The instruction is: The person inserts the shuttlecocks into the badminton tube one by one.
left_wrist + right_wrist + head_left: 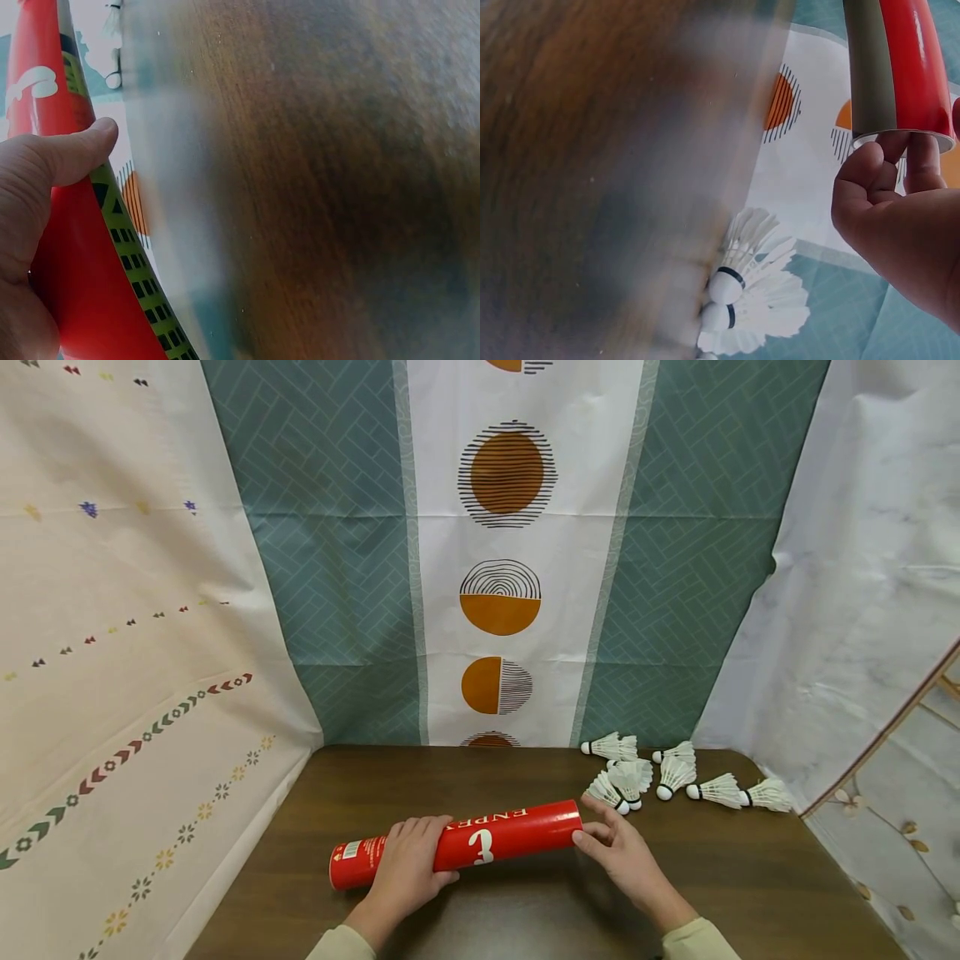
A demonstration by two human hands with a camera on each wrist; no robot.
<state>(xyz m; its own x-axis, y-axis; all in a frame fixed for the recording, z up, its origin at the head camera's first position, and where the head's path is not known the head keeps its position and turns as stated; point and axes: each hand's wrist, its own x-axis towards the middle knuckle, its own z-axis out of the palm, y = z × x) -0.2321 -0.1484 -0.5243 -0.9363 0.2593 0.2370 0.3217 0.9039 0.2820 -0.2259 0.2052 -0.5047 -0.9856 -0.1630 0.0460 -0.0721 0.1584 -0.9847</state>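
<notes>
Tube, red and cylindrical, lies across the middle of the counter, its right end tilted up off the surface; whether the left end touches is hard to tell. White capitals near the right end look like ENPEX, running towards the left hand, with a bold white logo beneath. A white barcode sits near the left end beside small print too fine to read. The left wrist view shows a green strip with black blocks along one side; the right wrist view shows a grey band beside the red.

The left hand's grip is curled round the tube, thumb along the near side. The right hand is at the open right mouth, two fingertips reaching at the thin pale rim; whether that grip pinches it, I cannot tell. The tube's inside is hidden.

Shuttlecocks lie in a loose cluster at the counter's back right, with flared white feather skirts, rounded white tips and dark bands. The counter is dark, grained wood. Behind it hangs a creased cloth, its green panels patterned with bricks, its white strip printed with orange discs and black lines.
</notes>
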